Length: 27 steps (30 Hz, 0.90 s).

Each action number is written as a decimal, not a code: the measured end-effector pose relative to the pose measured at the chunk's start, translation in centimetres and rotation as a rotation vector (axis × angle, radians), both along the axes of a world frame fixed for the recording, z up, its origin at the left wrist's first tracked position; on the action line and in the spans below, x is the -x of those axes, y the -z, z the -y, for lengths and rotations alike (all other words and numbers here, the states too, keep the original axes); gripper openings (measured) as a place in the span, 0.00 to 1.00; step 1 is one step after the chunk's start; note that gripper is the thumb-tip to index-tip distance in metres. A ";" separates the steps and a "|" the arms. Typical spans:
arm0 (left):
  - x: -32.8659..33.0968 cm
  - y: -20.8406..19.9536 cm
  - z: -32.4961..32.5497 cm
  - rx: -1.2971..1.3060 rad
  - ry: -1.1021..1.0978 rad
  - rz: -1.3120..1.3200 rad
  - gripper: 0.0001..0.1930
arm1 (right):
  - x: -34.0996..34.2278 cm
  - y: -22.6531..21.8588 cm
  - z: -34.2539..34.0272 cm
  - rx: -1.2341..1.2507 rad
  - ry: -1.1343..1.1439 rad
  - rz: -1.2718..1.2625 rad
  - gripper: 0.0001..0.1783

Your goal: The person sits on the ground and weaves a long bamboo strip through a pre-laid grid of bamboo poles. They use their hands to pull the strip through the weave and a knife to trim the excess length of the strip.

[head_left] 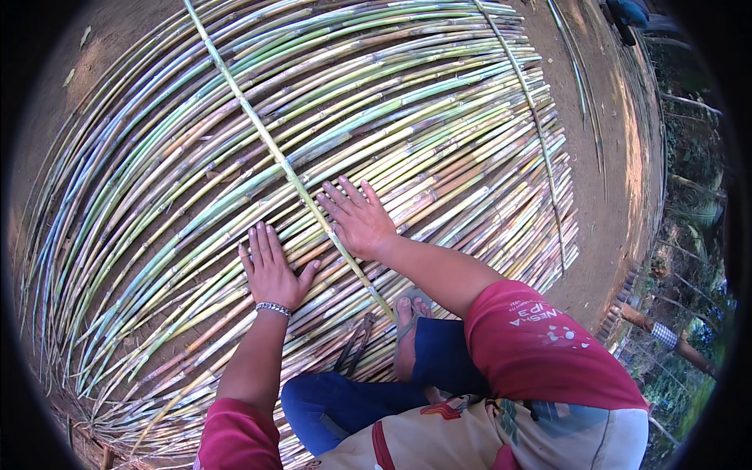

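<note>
Many long, thin canes (345, 145) in green, yellow and purplish tones lie side by side on the ground, bending across the view. A greenish cross pole (251, 115) runs over them. My left hand (274, 270), with a chain bracelet at the wrist, rests flat on the canes left of this pole, fingers stretched and thumb out. To the pole's right, my right hand (359, 221) lies palm down on the canes, its fingers extended and its thumb close beside the pole. Neither hand grips anything. A dark metal hand tool with two handles (360, 342) lies near my foot.
A second, thinner cross pole (540, 129) spans the canes near their right ends. My sandalled foot (406, 337) stands on the canes by the cross pole's near end. Loose thin sticks (580, 78) lie on bare soil at the right, with plants (697, 235) beyond.
</note>
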<state>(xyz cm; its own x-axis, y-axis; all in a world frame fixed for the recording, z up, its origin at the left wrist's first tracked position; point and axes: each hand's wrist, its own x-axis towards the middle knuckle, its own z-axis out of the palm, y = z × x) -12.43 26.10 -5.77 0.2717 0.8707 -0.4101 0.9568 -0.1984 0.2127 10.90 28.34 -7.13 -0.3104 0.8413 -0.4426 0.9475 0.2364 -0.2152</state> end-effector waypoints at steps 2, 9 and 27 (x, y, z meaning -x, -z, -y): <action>0.3 0.2 0.0 -0.010 -0.004 0.022 0.60 | 0.1 -0.1 -0.2 -0.013 -0.003 -0.005 0.35; 0.7 0.4 -0.1 -0.001 -0.001 0.068 0.59 | -0.6 1.1 -0.8 -0.451 0.122 -0.274 0.39; 1.2 1.0 0.4 -0.057 0.003 0.060 0.57 | -0.9 0.3 -2.3 -0.191 -0.004 0.120 0.34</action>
